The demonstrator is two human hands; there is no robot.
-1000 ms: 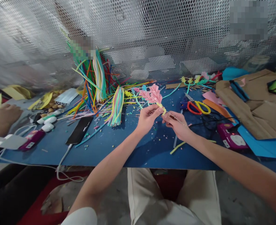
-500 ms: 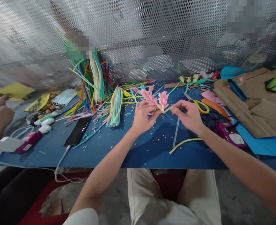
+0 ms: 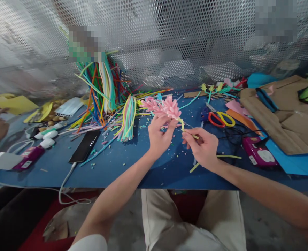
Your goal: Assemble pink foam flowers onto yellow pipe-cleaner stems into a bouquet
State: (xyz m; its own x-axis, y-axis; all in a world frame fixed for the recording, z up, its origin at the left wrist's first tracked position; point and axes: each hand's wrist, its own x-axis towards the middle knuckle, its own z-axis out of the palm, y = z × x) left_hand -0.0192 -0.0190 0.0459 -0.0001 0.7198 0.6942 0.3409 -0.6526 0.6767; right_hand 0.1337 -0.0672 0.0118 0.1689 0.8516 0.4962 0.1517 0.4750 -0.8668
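Fingertips of the left hand [image 3: 161,135] are pinched together around the base of a fluffy pink, many-petalled pipe-cleaner flower [image 3: 171,107], holding it above the table, while the thumb and forefinger of the right hand [image 3: 203,143] are closed on the lower part of a thin, fuzzy pale-yellow stem [image 3: 182,124] that runs down from beneath the petals. A short tail of yellow pokes out between the right fingers. Judging by this, the petals look fully shaped and the yellow already meets the base, but its end is loose, so the stem seems unfinished. A second fluffy pink cluster [image 3: 151,105] sits just left of the first; whether the two are joined cannot be told. Past the right wrist, a slim yellow-green pipe cleaner [image 3: 229,157] lies unused on the flat blue tabletop [image 3: 133,170], and metal scissors with red and yellow loop handles [image 3: 221,118] rest farther back, untouched. Beyond them, small yellow blossoms on green stems [image 3: 211,89] look like pieces already made. Left of the flower, a pastel bundle of striped-looking pipe cleaners [image 3: 129,118] and a tall multicoloured heap of pipe cleaners [image 3: 109,83] appear to be unworked stock.
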